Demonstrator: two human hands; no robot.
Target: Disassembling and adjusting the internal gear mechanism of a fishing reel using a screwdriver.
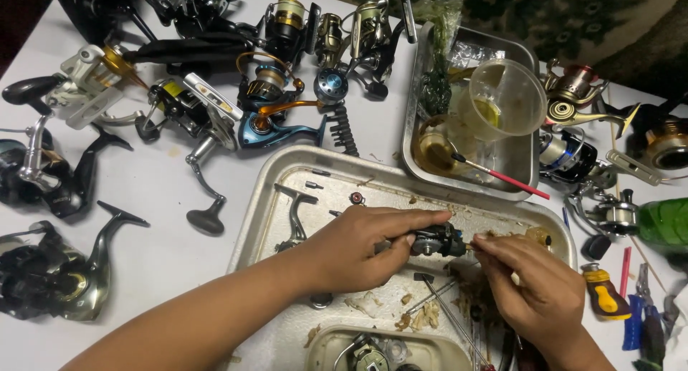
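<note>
My left hand (362,246) grips a small black reel part (437,241) over a greasy metal tray (266,199). My right hand (534,285) comes in from the right, its fingertips pinched at the right end of that black part; whether they hold a small tool or piece is hidden. A bare reel handle arm (295,212) lies in the tray left of my left hand, with small screws around it. Thin metal rods (441,303) and brown grease scraps lie under my hands.
Several fishing reels (193,113) crowd the white table at left and top. A second metal tray (527,156) holds a clear plastic cup (505,95) and a red-handled brush (502,176). More reels, a yellow-handled screwdriver (604,294) and a green bottle (663,224) sit right.
</note>
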